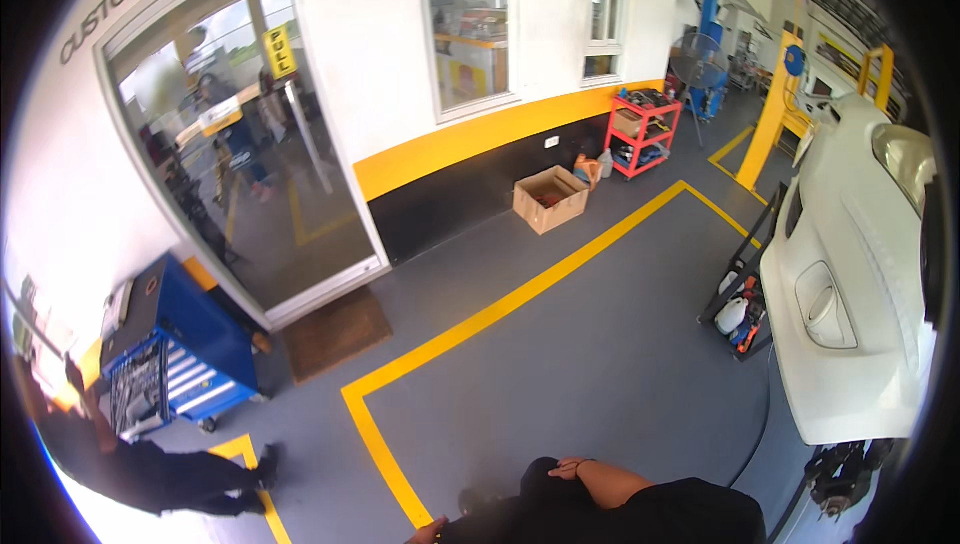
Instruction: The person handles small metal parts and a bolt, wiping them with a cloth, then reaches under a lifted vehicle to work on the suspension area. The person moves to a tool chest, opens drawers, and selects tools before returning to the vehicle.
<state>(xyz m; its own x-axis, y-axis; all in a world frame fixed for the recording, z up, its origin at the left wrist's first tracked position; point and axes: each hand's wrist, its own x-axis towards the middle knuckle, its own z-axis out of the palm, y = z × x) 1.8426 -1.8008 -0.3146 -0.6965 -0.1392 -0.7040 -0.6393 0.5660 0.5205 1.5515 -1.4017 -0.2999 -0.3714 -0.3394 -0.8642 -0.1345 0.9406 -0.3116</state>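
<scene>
My right hand (pixel 569 467) lies on my dark-clothed knee (pixel 540 482) at the bottom of the head view. Its fingers rest loosely over the cloth, with nothing seen in them, and a dark band circles the wrist. Only a small part of my left hand (pixel 431 531) shows at the lower edge, beside the yellow floor line. Its fingers are mostly cut off, so I cannot make out whether it holds anything. Both hands are well apart from the objects around the workshop.
To the right, a white car (pixel 850 274) stands raised beside a yellow lift post (pixel 768 114). A cardboard box (pixel 550 201) and red tool cart (pixel 643 136) stand along the wall. At left are a glass door (pixel 235 134), blue tool cabinet (pixel 195 344) and another person (pixel 130 469).
</scene>
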